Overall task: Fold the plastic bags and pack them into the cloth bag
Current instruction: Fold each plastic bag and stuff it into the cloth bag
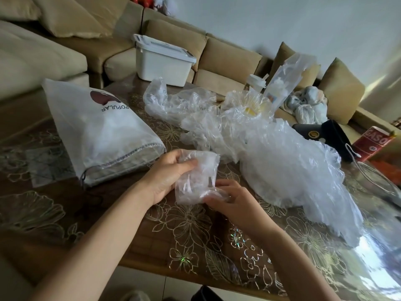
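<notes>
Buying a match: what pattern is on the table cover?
Table cover: pale outlined flowers on brown; head view.

A wooden table is covered with a glossy clear sheet printed with pale flower outlines. A white lidded storage box is set at its far edge, and a white lidded cup is seen further right. A black case with a round gold emblem is laid near the right side, just beside a red tin lettered "GASO". A white cable is looped in front of the tin. Behind the table a beige sofa is placed, with a matching cushion and a grey-white cloth bundle on it.
</notes>
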